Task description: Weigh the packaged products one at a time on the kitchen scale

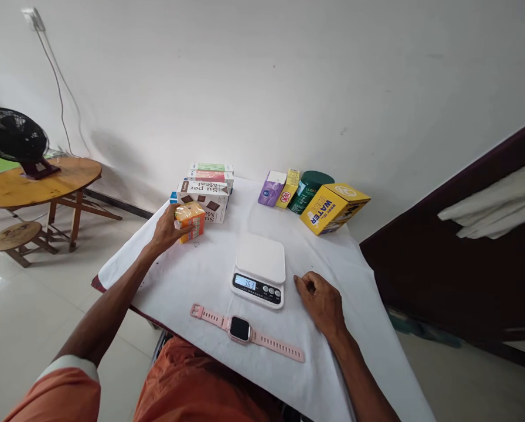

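Reaching forward with the left hand (pixel 166 230), clamping thumb and fingers on the orange box (pixel 193 223) before a white carton (pixel 216 204). Resting the right hand (pixel 321 302), curled with fingers together, beside the scale (pixel 261 258). Counting downward: one scale, one orange box, one pink watch (pixel 240 329).
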A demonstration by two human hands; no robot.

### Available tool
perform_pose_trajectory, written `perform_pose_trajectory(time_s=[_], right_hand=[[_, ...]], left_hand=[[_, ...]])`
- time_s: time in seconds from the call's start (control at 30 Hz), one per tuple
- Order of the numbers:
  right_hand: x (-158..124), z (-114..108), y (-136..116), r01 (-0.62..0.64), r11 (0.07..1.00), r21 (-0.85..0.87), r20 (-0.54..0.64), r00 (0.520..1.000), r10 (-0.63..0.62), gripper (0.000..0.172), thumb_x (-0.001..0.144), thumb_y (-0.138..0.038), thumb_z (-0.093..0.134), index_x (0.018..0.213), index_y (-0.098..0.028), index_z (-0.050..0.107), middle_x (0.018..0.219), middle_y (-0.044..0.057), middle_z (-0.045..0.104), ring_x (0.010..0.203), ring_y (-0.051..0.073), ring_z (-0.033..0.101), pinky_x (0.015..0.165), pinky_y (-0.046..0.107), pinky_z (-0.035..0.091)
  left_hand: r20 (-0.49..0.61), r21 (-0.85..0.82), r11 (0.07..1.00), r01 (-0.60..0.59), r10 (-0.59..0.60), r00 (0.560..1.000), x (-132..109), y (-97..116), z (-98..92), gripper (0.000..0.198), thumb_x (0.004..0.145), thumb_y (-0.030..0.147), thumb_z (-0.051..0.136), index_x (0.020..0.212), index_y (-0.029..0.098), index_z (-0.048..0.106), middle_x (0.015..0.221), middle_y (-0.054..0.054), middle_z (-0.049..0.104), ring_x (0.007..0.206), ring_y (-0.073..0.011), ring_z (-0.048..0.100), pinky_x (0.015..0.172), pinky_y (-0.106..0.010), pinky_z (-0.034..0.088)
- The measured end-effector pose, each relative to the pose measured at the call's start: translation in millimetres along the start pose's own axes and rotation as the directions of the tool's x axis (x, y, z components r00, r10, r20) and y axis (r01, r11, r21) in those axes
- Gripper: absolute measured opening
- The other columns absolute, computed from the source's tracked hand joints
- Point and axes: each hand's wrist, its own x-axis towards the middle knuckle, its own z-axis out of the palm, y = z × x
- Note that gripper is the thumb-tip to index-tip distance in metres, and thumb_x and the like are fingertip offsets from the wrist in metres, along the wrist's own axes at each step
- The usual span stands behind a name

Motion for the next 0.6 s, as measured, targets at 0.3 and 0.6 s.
perform_pose_trajectory(time_s=[0.3, 0.6], right_hand=[[5.1, -13.9, -5.0, -0.103, 0.995, 0.006, 0.170, 0.980, 0.101, 0.042, 0.089, -0.060, 0.054, 0.066, -0.026, 0.045, 0.062, -0.001, 0.056, 0.059, 0.017, 0.050, 0.062, 0.032, 0.040], [109.3, -57.7, 33.9, -0.264, 0.959, 0.098, -0.248, 0.927, 0.281, 0.073, 0.072, -0.074, 0.073, 0.121, -0.023, 0.053, 0.128, 0.015, 0.059, 0.109, 0.030, 0.063, 0.094, 0.046, 0.053]], left_hand=[[0.011, 0.061, 0.998, -0.008, 0.007, 1.000, 20.2, -6.8, 8.8, 0.060, 0.079, 0.046, 0.079, 0.127, 0.022, 0.052, 0.119, -0.010, 0.068, 0.105, -0.0301, 0.068, 0.090, -0.044, 0.056], [0.046, -0.052, 0.994, 0.095, -0.093, 0.995, 13.4, -19.8, 12.6, 0.104, 0.070, 0.055, 0.084, 0.153, 0.018, 0.032, 0.150, -0.022, 0.052, 0.118, -0.0342, 0.068, 0.098, -0.050, 0.058]])
